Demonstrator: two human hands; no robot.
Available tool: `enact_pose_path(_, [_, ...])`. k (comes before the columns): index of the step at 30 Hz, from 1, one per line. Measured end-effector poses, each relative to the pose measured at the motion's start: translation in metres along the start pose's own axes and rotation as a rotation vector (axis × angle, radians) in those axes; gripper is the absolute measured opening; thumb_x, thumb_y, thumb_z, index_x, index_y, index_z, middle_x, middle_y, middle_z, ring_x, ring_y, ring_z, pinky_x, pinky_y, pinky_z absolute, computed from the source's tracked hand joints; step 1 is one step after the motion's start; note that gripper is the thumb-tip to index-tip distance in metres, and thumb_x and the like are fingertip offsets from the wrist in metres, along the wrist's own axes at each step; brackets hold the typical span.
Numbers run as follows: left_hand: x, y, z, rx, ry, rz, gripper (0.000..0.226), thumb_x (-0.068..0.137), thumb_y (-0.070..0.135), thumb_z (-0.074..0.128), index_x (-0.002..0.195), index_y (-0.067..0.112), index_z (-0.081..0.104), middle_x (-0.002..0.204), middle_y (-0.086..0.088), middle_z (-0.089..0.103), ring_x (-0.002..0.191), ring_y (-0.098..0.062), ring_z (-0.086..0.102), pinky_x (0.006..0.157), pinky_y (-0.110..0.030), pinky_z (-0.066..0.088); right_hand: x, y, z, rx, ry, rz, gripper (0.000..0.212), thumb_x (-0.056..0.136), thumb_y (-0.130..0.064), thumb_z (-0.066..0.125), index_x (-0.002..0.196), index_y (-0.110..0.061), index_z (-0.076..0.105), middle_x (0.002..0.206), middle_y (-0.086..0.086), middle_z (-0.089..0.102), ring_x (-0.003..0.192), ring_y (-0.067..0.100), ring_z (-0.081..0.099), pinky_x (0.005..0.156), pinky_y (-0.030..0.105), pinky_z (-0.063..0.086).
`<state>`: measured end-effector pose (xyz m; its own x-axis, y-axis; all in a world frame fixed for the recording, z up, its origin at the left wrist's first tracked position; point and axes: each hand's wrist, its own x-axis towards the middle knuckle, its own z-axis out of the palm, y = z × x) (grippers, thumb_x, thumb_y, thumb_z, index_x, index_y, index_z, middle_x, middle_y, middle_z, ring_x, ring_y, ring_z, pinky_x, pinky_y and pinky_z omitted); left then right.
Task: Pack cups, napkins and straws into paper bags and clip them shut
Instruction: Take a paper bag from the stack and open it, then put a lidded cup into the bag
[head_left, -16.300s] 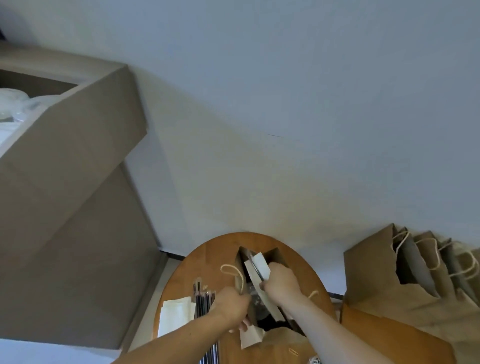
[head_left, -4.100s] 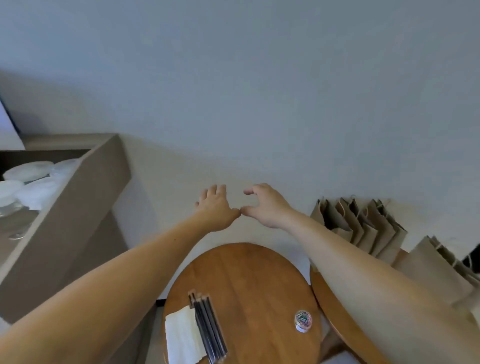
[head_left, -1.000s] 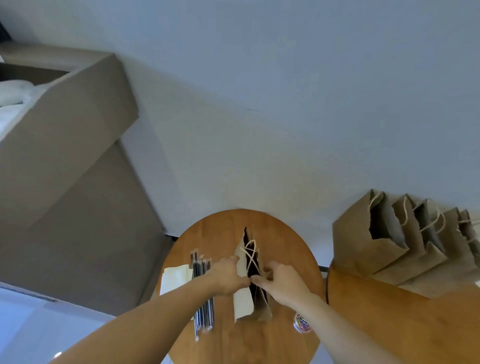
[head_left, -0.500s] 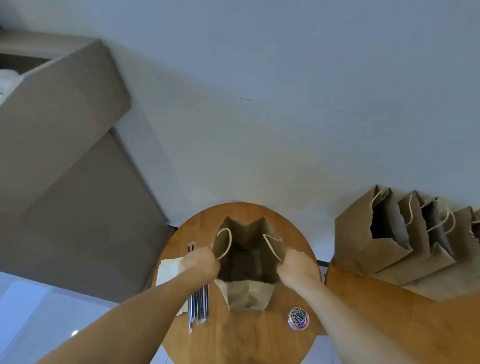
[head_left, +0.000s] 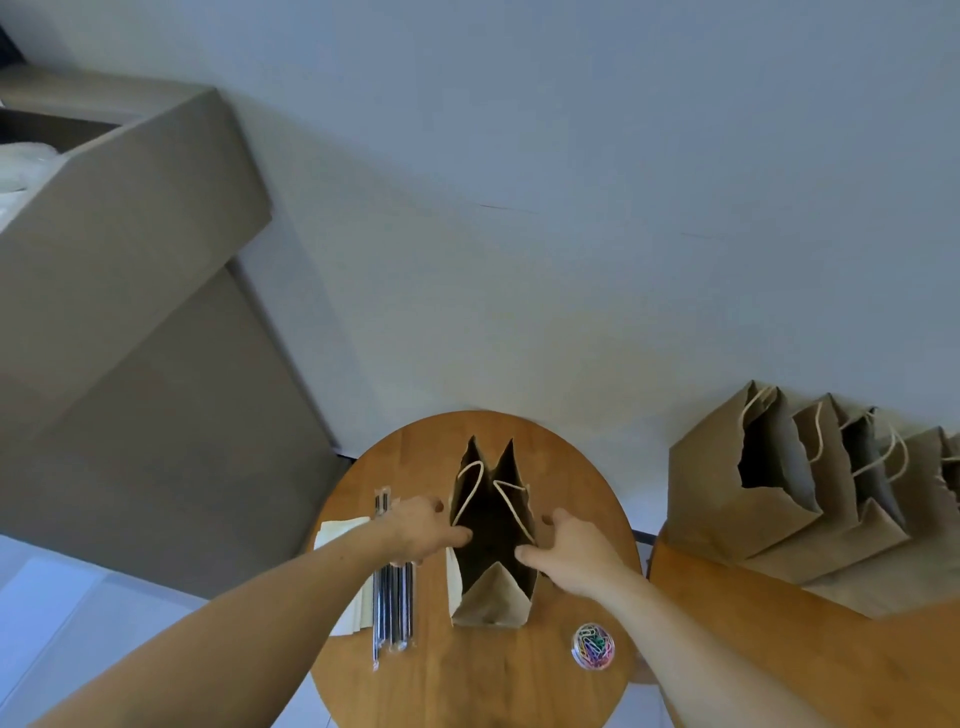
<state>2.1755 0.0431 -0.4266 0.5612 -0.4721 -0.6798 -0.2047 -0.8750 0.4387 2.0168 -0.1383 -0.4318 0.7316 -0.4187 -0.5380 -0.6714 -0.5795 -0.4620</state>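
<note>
A brown paper bag (head_left: 491, 597) with cord handles stands open on the round wooden table (head_left: 467, 675). My left hand (head_left: 418, 530) pinches its left rim, thumb at the opening. The right rim is held the same way by my right hand (head_left: 569, 553). Nothing shows inside the dark opening. Wrapped black straws (head_left: 393, 592) lie just left of the bag, partly under my left wrist. A stack of pale napkins (head_left: 335, 532) sits further left. A small clear tub of coloured paper clips (head_left: 592, 646) stands at the front right.
Several open paper bags (head_left: 763, 488) stand in a row on a second wooden table (head_left: 779, 654) at the right. A tall grey shelf unit (head_left: 130, 260) holding white lids (head_left: 21, 166) fills the left. The wall is close behind the round table.
The flat bag was pulled wide open by both hands; now its mouth has narrowed a little and both hands have moved inward with the rims.
</note>
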Motion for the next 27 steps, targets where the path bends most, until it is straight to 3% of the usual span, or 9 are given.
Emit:
enact_pose_path(3, [-0.002, -0.003, -0.014, 0.044, -0.101, 0.042, 0.098, 0.069, 0.067, 0.07, 0.149, 0.028, 0.029, 0.149, -0.002, 0.044, 0.131, -0.026, 0.048, 0.099, -0.032, 0.043, 0.001, 0.002, -0.01, 0.014, -0.089, 0.003, 0.087, 0.075, -0.069, 0.065, 0.147, -0.029, 0.034, 0.147, -0.004, 0.047, 0.124, 0.022, 0.056, 0.087, 0.028, 0.056])
enact_pose_path(6, [-0.007, -0.004, -0.027, 0.157, -0.157, 0.086, 0.107, 0.064, 0.066, 0.074, 0.152, 0.031, 0.023, 0.151, -0.003, 0.044, 0.135, -0.026, 0.045, 0.112, -0.044, 0.037, 0.004, -0.003, -0.026, 0.032, -0.156, -0.019, 0.087, 0.078, -0.053, 0.067, 0.152, -0.029, 0.029, 0.155, -0.001, 0.036, 0.136, 0.025, 0.044, 0.101, 0.036, 0.049])
enact_pose_path(8, [-0.009, -0.001, -0.036, 0.211, -0.137, 0.11, 0.104, 0.07, 0.056, 0.075, 0.154, 0.026, 0.021, 0.153, -0.005, 0.04, 0.136, -0.026, 0.044, 0.111, -0.04, 0.04, 0.007, -0.01, -0.038, 0.058, -0.154, -0.037, 0.083, 0.08, -0.042, 0.065, 0.153, -0.029, 0.027, 0.156, 0.0, 0.035, 0.138, 0.025, 0.042, 0.104, 0.037, 0.047])
enact_pose_path(11, [-0.012, 0.006, -0.05, 0.306, 0.018, 0.131, 0.085, 0.082, 0.045, 0.07, 0.152, 0.019, 0.03, 0.149, -0.006, 0.045, 0.131, -0.026, 0.048, 0.106, -0.039, 0.045, 0.013, -0.025, -0.054, 0.051, -0.079, -0.07, 0.074, 0.086, -0.032, 0.061, 0.153, -0.027, 0.028, 0.156, 0.0, 0.036, 0.137, 0.024, 0.044, 0.104, 0.036, 0.048])
enact_pose_path(13, [-0.016, 0.012, -0.059, 0.303, 0.129, 0.146, 0.065, 0.084, 0.045, 0.069, 0.139, 0.018, 0.047, 0.127, -0.006, 0.06, 0.112, -0.024, 0.061, 0.095, -0.042, 0.053, 0.018, -0.038, -0.062, 0.015, -0.013, -0.103, 0.068, 0.091, -0.027, 0.058, 0.153, -0.025, 0.03, 0.156, 0.001, 0.035, 0.133, 0.024, 0.048, 0.099, 0.033, 0.05])
enact_pose_path(15, [-0.024, 0.021, -0.071, 0.308, 0.219, 0.142, 0.054, 0.083, 0.04, 0.067, 0.129, 0.016, 0.053, 0.119, -0.007, 0.063, 0.105, -0.025, 0.062, 0.091, -0.043, 0.055, 0.024, -0.054, -0.069, -0.022, 0.024, -0.147, 0.064, 0.092, -0.024, 0.056, 0.152, -0.022, 0.033, 0.157, 0.003, 0.034, 0.134, 0.025, 0.047, 0.101, 0.033, 0.048])
enact_pose_path(17, [-0.034, 0.031, -0.086, 0.364, 0.315, 0.108, 0.057, 0.084, 0.037, 0.061, 0.136, 0.017, 0.048, 0.132, -0.008, 0.056, 0.116, -0.028, 0.056, 0.098, -0.045, 0.05, 0.029, -0.074, -0.077, -0.063, 0.049, -0.199, 0.062, 0.091, -0.023, 0.056, 0.15, -0.02, 0.037, 0.155, 0.005, 0.036, 0.136, 0.025, 0.043, 0.107, 0.035, 0.043])
enact_pose_path(20, [-0.053, 0.04, -0.118, 0.413, 0.414, 0.079, 0.07, 0.091, 0.041, 0.057, 0.151, 0.018, 0.03, 0.151, -0.008, 0.039, 0.137, -0.029, 0.037, 0.11, -0.046, 0.038, 0.036, -0.11, -0.092, -0.106, 0.077, -0.29, 0.059, 0.091, -0.027, 0.056, 0.147, -0.019, 0.041, 0.149, 0.005, 0.041, 0.131, 0.025, 0.045, 0.104, 0.034, 0.041])
enact_pose_path(27, [-0.116, 0.044, -0.208, 0.404, 0.687, 0.046, 0.073, 0.088, 0.042, 0.057, 0.151, 0.019, 0.03, 0.152, -0.007, 0.037, 0.141, -0.028, 0.031, 0.111, -0.045, 0.035, 0.034, -0.218, -0.136, -0.17, 0.153, -0.557, 0.059, 0.095, -0.037, 0.056, 0.148, -0.016, 0.04, 0.152, 0.006, 0.038, 0.136, 0.024, 0.04, 0.108, 0.034, 0.035])
